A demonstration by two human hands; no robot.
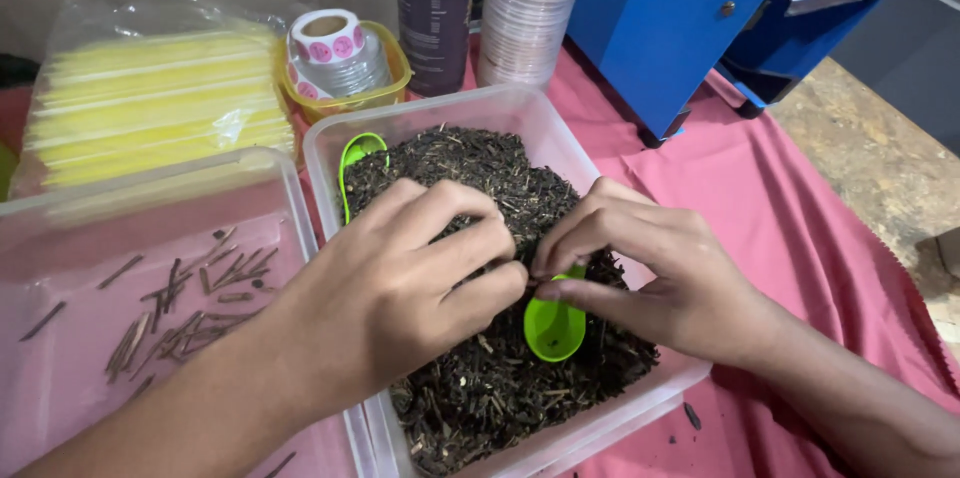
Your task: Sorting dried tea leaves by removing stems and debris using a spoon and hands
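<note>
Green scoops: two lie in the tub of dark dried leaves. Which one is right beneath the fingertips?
The green scoop near the tub's front, just below both hands' fingertips. The other green scoop lies untouched at the tub's back left corner.

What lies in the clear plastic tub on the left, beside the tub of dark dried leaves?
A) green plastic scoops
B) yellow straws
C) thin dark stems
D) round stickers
C: thin dark stems are scattered on the floor of the left clear plastic tub.
</note>
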